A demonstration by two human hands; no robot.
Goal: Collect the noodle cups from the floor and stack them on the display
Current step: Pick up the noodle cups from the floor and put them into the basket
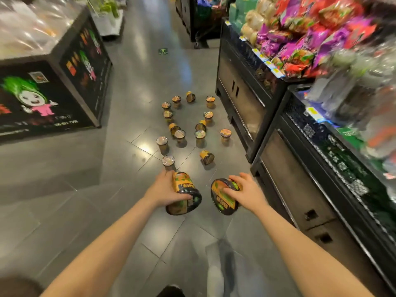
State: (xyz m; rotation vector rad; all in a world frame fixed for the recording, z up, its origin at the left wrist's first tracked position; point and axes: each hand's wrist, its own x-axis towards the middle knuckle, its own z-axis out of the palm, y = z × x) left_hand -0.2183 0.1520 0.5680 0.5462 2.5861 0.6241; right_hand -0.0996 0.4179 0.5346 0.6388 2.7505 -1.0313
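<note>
Already gripping: left hand wrapped round one noodle cup, tilted with lid toward camera; right hand curled over a second cup, also tilted. Best kept level and carried to the display at right. Beyond, more cups scattered on the floor, some tipped.
</note>
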